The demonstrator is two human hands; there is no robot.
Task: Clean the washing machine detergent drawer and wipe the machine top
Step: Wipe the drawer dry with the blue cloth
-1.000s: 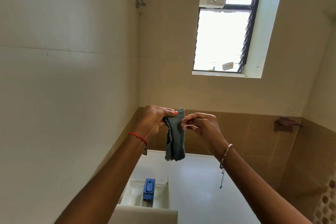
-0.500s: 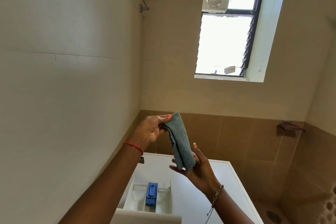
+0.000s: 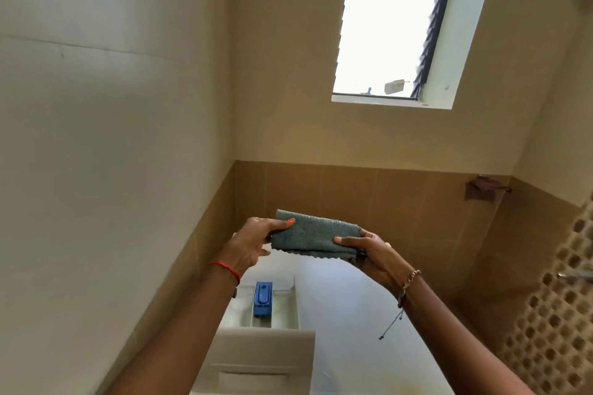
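I hold the folded grey-blue cloth (image 3: 316, 234) level above the open detergent drawer (image 3: 260, 350) — left hand (image 3: 256, 242) pinching one end, right hand (image 3: 370, 255) the other (the white machine top (image 3: 359, 324) lies just right of the drawer). To do this well, I'd keep the fold tight and lead a firm edge down beside the drawer's blue insert (image 3: 263, 298).

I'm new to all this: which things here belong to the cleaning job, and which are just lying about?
Job: cloth, held by left hand and right hand; pulled-out detergent drawer; machine top.
Lying about: window; brown thing on the wall.
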